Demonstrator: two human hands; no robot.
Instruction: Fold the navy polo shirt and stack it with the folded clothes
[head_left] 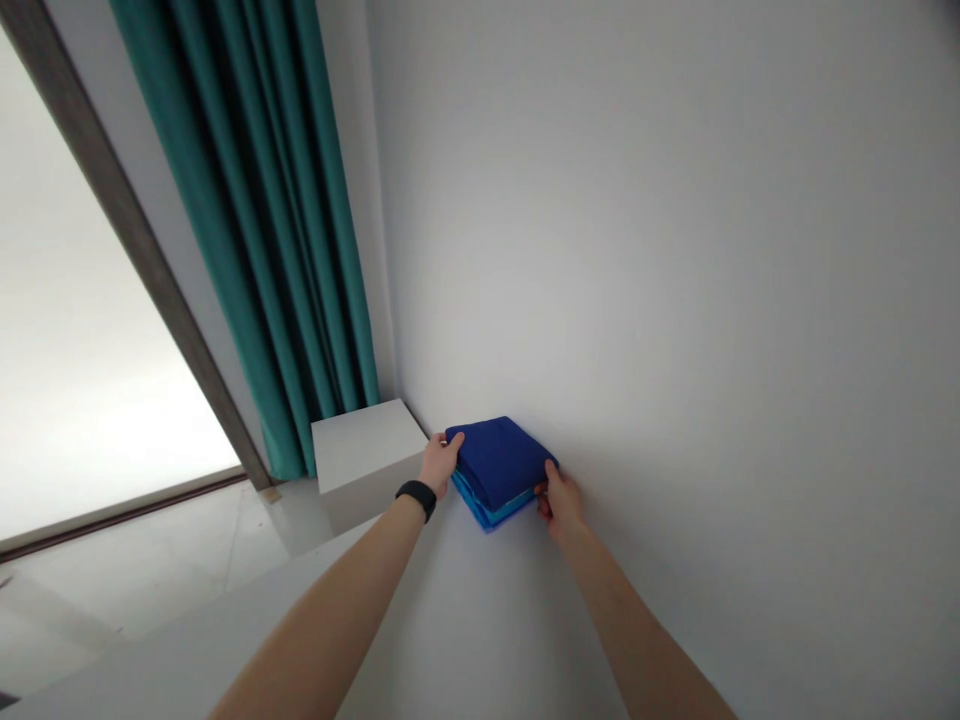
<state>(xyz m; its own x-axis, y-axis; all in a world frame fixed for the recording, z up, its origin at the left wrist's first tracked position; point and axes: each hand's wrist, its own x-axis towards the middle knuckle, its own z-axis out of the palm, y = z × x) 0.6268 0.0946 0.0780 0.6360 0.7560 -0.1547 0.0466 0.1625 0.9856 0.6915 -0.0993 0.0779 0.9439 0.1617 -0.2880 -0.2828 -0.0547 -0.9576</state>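
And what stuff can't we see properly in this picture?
All in the head view:
The underside of the blue bundle: hidden by its own upper layers.
Some fingertips of the left hand and right hand: hidden by the bundle.
The top of the teal curtain: cut off by the upper edge.
Part of its bottom: behind the white box.
Anything beyond the bright panel: lost in glare.

Reaches in with the left arm from seven o'clock and the right arm from five, both bare. Aims the left grip toward one and the right grip toward eleven, pinching with thumbs uppermost and fingers curled beneath.
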